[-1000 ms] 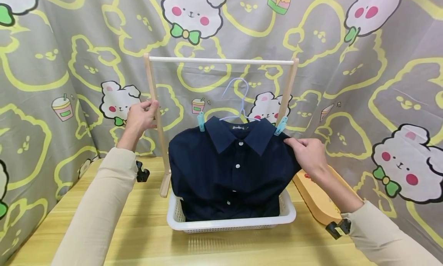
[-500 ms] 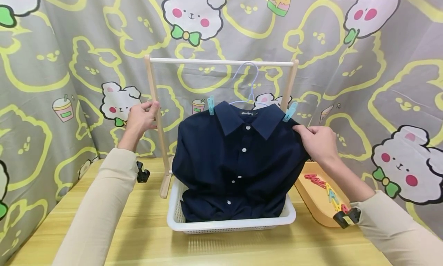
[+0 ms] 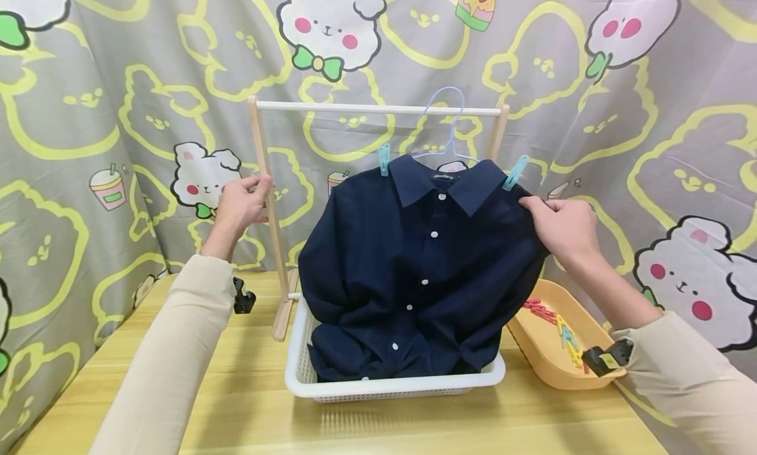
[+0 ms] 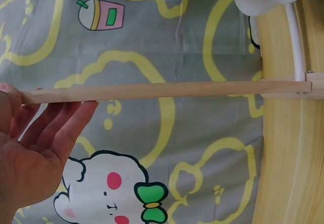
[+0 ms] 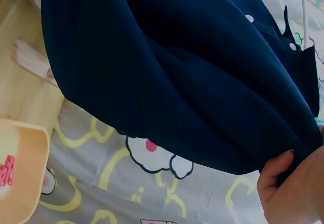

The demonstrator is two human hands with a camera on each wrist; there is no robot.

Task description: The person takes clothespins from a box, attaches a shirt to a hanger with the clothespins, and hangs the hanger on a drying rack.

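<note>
My left hand [image 3: 244, 205] holds the left wooden post of a small clothes rack [image 3: 378, 106], thumb and fingers on either side of it [image 4: 167, 89]. My right hand [image 3: 564, 228] pinches a dark navy shirt [image 3: 426, 244] at the shoulder on the right. The shirt is on a pale lilac hanger [image 3: 452, 136], its hook overlapping the rack's white bar in the head view. Light blue clothespins [image 3: 384, 160] sit on both shoulders beside the collar. The shirt's lower part lies bunched in a white basket [image 3: 390, 390]. In the right wrist view the sleeve [image 5: 167, 97] hangs down in folds.
A yellow tray [image 3: 541, 369] with several red, yellow and blue clothespins [image 3: 568, 340] stands right of the basket. The rack's left foot [image 3: 282, 318] rests on the wooden table [image 3: 248, 402]. A patterned grey curtain [image 3: 148, 100] hangs behind and at both sides.
My right hand has lifted the shirt and hanger up and to the right, bringing the hook from below the bar to its height. The left hand has stayed on the post.
</note>
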